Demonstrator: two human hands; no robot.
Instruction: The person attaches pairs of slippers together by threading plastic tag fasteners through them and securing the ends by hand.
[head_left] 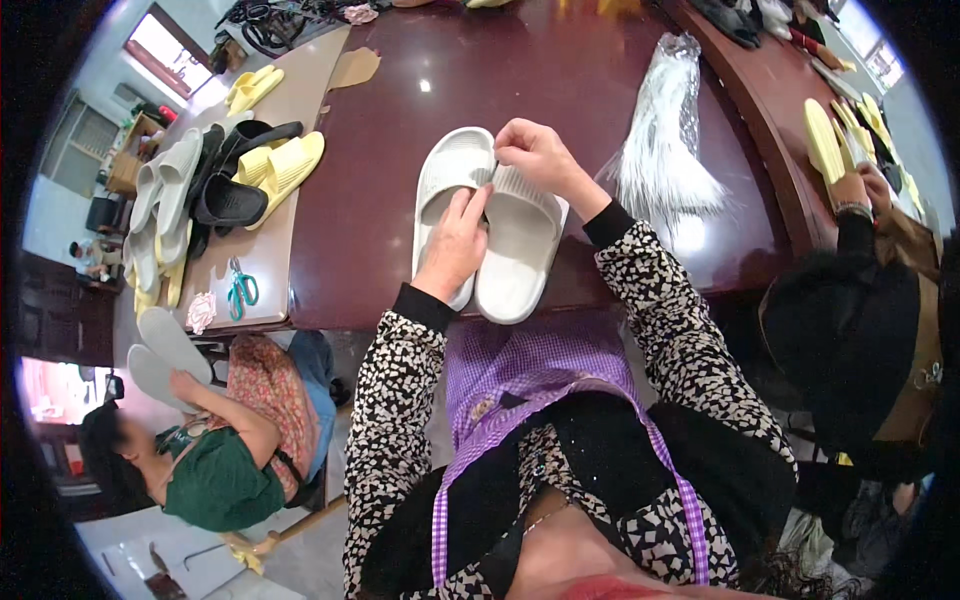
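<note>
A pair of off-white slide slippers lies side by side at the table's near edge, the left slipper (pixel 456 146) a little farther off than the right slipper (pixel 515 268). My left hand (pixel 458 243) rests over the left slipper, its fingertips closed at the inner edges of the straps where the two slippers meet. Above the right slipper's toe, my right hand (pixel 540 158) is closed in a pinch. Whatever its fingertips hold is too small to make out. To the right lies a clear plastic bag of thin white ties (pixel 668 150), their ends fanned toward me.
On the left side table (pixel 268 270) are piled yellow slippers (pixel 290 168), black slippers (pixel 230 200), green-handled scissors (pixel 241 290) and a pink fabric flower (pixel 201 312). A person in green (pixel 220 475) holds grey slippers at left. Another person's hand (pixel 855 188) works beside yellow slippers at right.
</note>
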